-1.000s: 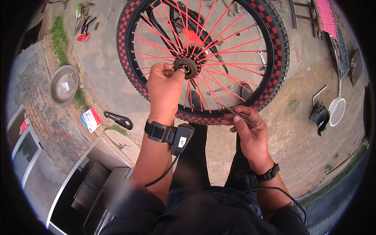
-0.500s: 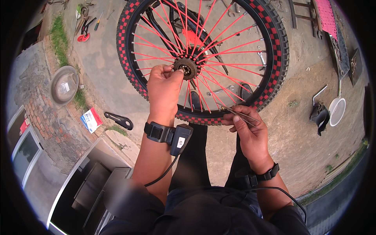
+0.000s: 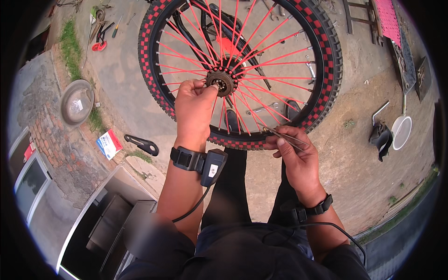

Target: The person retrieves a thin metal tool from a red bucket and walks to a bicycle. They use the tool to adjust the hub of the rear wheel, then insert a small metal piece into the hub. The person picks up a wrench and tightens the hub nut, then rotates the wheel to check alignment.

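A bicycle wheel [image 3: 330, 60] with red spokes, black rim and red-checked tyre spans the upper middle. My left hand [image 3: 193, 105] has thumb and fingertips pinched at the hub [image 3: 226, 74], beside a ring of small balls in its dark centre; what they pinch is too small to make out. Near the wheel's lower edge, my right hand [image 3: 296, 163] grips thin metal tweezers [image 3: 294, 142], their tips over the rim with a small brass-coloured bit near them. Both wrists carry black straps.
Below the wheel lie a black-and-red frame [image 3: 226, 44], a wrench [image 3: 261, 108] and my shoes. Left are a metal basin [image 3: 77, 103], a packet [image 3: 109, 144], a black bracket [image 3: 141, 144] and tools. Right are a white bowl [image 3: 402, 132], black part [image 3: 380, 140] and pink mat [image 3: 389, 18].
The wheel and my left hand have shifted very slightly left. My right hand keeps its place with the tweezers.
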Demonstrator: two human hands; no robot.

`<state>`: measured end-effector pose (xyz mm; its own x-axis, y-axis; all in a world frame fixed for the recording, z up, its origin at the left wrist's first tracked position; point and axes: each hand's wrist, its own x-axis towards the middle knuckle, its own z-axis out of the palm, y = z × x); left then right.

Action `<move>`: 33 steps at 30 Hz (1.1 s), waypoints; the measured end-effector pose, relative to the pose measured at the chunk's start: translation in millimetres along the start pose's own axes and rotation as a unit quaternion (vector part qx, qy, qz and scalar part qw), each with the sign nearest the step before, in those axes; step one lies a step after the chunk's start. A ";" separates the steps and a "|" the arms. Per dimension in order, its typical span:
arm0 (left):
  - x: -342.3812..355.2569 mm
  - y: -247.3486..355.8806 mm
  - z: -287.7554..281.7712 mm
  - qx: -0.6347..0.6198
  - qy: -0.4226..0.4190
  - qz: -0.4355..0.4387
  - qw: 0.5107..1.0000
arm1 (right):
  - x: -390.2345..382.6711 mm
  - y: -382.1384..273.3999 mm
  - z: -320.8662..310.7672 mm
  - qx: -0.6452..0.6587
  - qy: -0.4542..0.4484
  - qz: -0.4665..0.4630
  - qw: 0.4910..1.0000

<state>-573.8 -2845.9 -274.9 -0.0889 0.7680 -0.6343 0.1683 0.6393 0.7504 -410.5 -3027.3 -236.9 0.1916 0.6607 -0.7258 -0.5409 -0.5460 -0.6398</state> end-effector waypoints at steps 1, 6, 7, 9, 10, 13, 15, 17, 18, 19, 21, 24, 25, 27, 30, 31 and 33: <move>-0.1 -0.3 0.0 0.000 -0.006 -0.001 1.000 | -0.1 -0.1 -0.3 0.001 0.001 -0.001 1.000; 4.4 -10.5 -0.5 -0.001 -0.018 0.027 0.999 | -0.1 -1.5 -0.5 -0.003 0.003 0.002 1.000; 5.2 -10.8 -1.1 0.005 -0.019 0.025 0.999 | -0.2 -1.3 -0.4 -0.003 0.004 0.002 1.000; 6.3 -10.6 -2.6 0.017 -0.021 0.022 0.999 | -0.8 -0.7 -0.3 -0.002 0.006 0.003 1.000; 5.9 -10.3 -2.5 0.019 -0.019 0.022 0.999 | -0.8 -0.8 -0.3 -0.002 0.006 0.003 1.000; 2.6 -6.5 -1.9 0.027 -0.014 0.013 0.999 | -0.7 -0.8 -0.7 0.000 0.006 0.005 1.000; 0.7 -2.9 -1.8 0.035 -0.013 -0.004 0.999 | -0.5 -0.4 -1.4 0.001 0.007 0.006 1.000; 2.2 -7.2 -0.7 0.022 -0.019 0.022 0.999 | -0.6 -0.6 -1.1 0.001 0.006 0.005 1.000; 2.7 -8.6 -0.5 0.016 -0.022 0.034 0.999 | -0.7 -0.7 -1.0 0.000 0.005 0.004 1.000; 2.8 -8.6 -0.5 0.022 -0.022 0.036 0.999 | -0.8 -0.8 -0.7 0.001 0.005 0.006 1.000; 2.8 -8.3 -0.8 0.035 -0.020 0.039 0.998 | -1.0 -0.9 -0.1 0.003 0.005 0.009 1.000; 2.9 -8.9 0.3 0.042 -0.014 0.036 0.998 | -0.9 0.8 -1.0 0.002 0.007 0.006 1.000; 2.4 -8.2 0.2 0.038 -0.016 0.037 0.998 | -0.8 0.6 -1.3 0.000 0.007 0.005 1.000; 1.5 -6.1 0.1 0.031 -0.019 0.041 0.998 | -0.5 0.0 -1.7 -0.005 0.007 0.004 1.000; 4.7 -9.0 0.0 0.043 -0.010 0.048 0.998 | 0.2 0.9 -1.5 -0.004 0.002 0.002 1.000; 4.5 -9.4 0.2 0.052 -0.007 0.052 0.997 | 0.2 1.2 -1.4 -0.002 0.003 0.003 1.000; 4.0 -10.2 0.4 0.068 -0.001 0.059 0.996 | 0.0 1.7 -1.0 0.003 0.006 0.006 1.000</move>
<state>-575.5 -2849.4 -285.2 -0.0583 0.8376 -0.5432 0.3096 0.5324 0.7878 -410.6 -3028.8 -238.2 0.1944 0.6484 -0.7361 -0.5481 -0.5506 -0.6297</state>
